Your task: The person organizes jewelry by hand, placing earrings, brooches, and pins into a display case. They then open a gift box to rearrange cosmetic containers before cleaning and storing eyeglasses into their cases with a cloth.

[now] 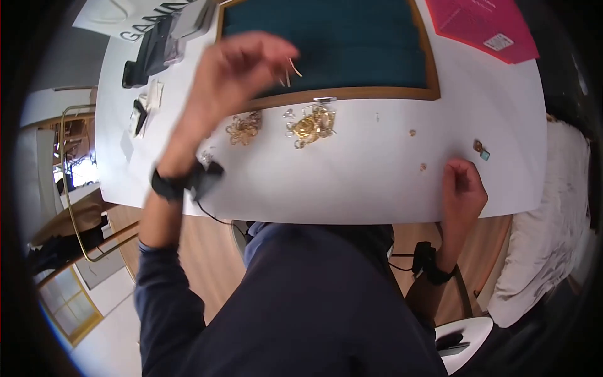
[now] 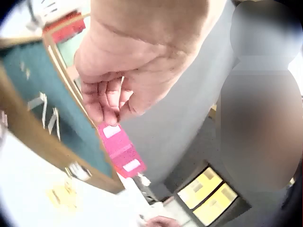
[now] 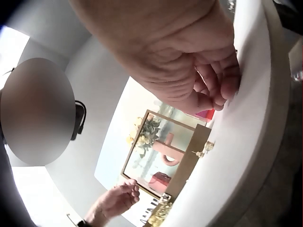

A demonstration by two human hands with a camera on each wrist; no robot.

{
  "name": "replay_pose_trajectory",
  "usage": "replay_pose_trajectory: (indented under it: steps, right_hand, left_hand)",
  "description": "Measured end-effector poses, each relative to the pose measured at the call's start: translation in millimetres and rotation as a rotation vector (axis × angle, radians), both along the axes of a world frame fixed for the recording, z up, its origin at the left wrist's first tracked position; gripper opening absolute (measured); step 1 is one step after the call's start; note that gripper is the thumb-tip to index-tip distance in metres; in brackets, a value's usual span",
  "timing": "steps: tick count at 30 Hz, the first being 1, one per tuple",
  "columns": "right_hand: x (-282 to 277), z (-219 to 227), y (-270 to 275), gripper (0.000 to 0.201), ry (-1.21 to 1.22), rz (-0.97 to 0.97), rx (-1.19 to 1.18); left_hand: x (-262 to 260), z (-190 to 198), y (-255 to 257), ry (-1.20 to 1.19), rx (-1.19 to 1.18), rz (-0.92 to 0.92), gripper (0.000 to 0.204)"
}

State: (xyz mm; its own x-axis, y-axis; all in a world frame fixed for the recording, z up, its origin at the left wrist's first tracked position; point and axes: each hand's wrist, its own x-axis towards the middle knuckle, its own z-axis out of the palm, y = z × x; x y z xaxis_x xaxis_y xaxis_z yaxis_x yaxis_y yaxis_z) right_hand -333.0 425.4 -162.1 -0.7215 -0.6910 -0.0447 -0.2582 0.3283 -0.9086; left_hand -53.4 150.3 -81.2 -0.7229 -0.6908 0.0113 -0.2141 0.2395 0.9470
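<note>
My left hand (image 1: 235,72) hovers over the near left part of a wooden-framed case (image 1: 352,95) with dark green lining, its fingers loosely bent and nothing visible between them. Thin pale strips (image 2: 43,106) lie on the lining close by. On the white table, my right hand (image 1: 465,191) rests near the right edge, fingers loosely curled and fingertips at the surface in the right wrist view. Just beyond it lies a jewellery piece with a turquoise stone (image 1: 482,152). Two small gold pieces, one nearer (image 1: 423,167) and one farther (image 1: 412,132), lie to its left.
A heap of gold jewellery (image 1: 312,125) lies before the case's metal clasp (image 1: 325,99), with a rose-toned heap (image 1: 244,129) left of it. Small silver pieces (image 1: 207,155) lie near the left wrist. Dark boxes (image 1: 154,53), a lettered white bag (image 1: 129,19) and a pink packet (image 1: 483,28) stand behind.
</note>
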Motion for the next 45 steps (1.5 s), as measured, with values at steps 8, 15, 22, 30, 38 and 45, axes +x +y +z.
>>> replay_pose_trajectory:
  steps: [8,15,22,30,38,45]
  right_hand:
    - [1,-6,-9,0.007,0.056,0.007,-0.005]
    - [-1,-9,-7,0.004,0.011,0.009,-0.012]
    - [-1,-8,-5,0.004,0.004,0.015,-0.032]
    - [-1,-7,-4,0.004,-0.002,0.021,-0.055]
    - [3,-3,-6,0.003,-0.016,0.009,-0.044]
    - [2,-4,-5,0.004,0.011,0.008,-0.036]
  left_hand:
    - [-28,-1,-82,-0.262,-0.298,-0.274,0.008]
    - [-48,-23,-91,-0.223,-0.301,-0.337,0.018]
    - [-53,-30,-81,-0.262,-0.184,-0.37,0.024]
    - [-55,-27,-73,-0.326,-0.203,-0.306,0.023]
    - [-61,-32,-78,-0.341,-0.126,-0.307,0.013]
    - [-63,-33,-76,-0.334,-0.183,-0.288,0.012]
